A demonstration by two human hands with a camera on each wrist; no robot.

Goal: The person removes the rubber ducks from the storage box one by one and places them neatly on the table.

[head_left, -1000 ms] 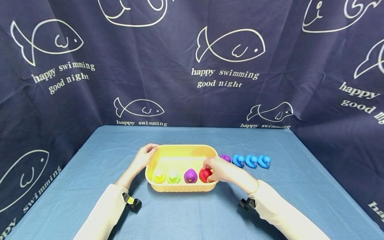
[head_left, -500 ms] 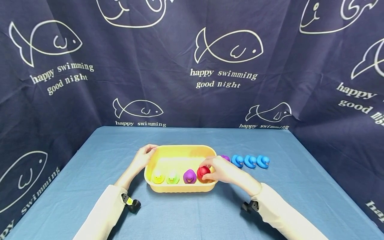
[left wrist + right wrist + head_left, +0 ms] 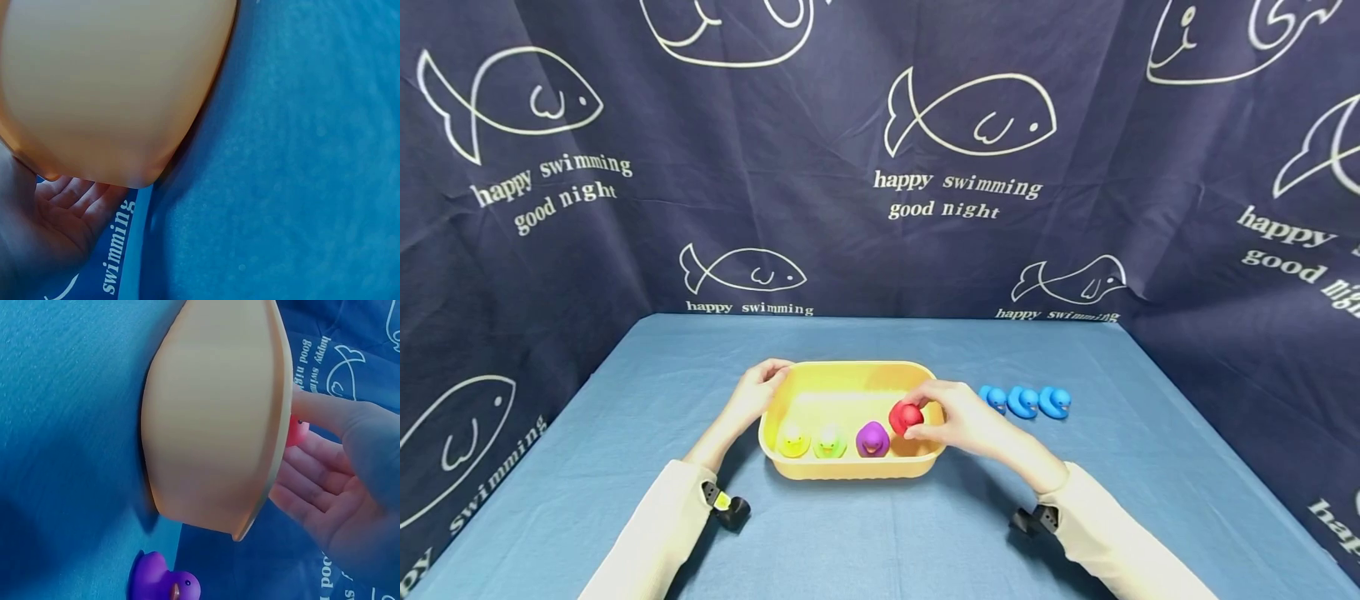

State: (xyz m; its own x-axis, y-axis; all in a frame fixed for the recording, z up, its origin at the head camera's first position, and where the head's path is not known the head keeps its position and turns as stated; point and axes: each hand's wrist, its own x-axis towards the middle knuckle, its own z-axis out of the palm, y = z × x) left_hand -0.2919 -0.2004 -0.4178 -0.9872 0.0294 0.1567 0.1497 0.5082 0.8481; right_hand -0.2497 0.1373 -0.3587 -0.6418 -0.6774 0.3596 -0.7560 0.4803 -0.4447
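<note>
A yellow oval tub point(image 3: 850, 469) stands mid-table, held at its back left corner by my left hand point(image 3: 757, 392). In the left wrist view, the fingers of that left hand point(image 3: 62, 219) lie behind the tub's end wall, partly hidden. Over the tub's right end, my right hand point(image 3: 964, 417) pinches a red rubber duck point(image 3: 906, 418) between thumb and fingers. The tub wall hides most of this duck in the right wrist view. Along the inner front wall sit a yellow duck point(image 3: 793, 441), a pale green duck point(image 3: 830, 442) and a purple duck point(image 3: 872, 440).
Three blue ducks point(image 3: 1022, 402) stand in a row on the blue cloth right of the tub. Another purple duck point(image 3: 164, 578) is beside the tub's right end, hidden behind my right hand in the head view. A dark fish-print curtain point(image 3: 835, 208) surrounds the table.
My right hand has raised the red duck from the tub's front right corner, bringing it slightly back and left. The left hand stays at the tub's rim.
</note>
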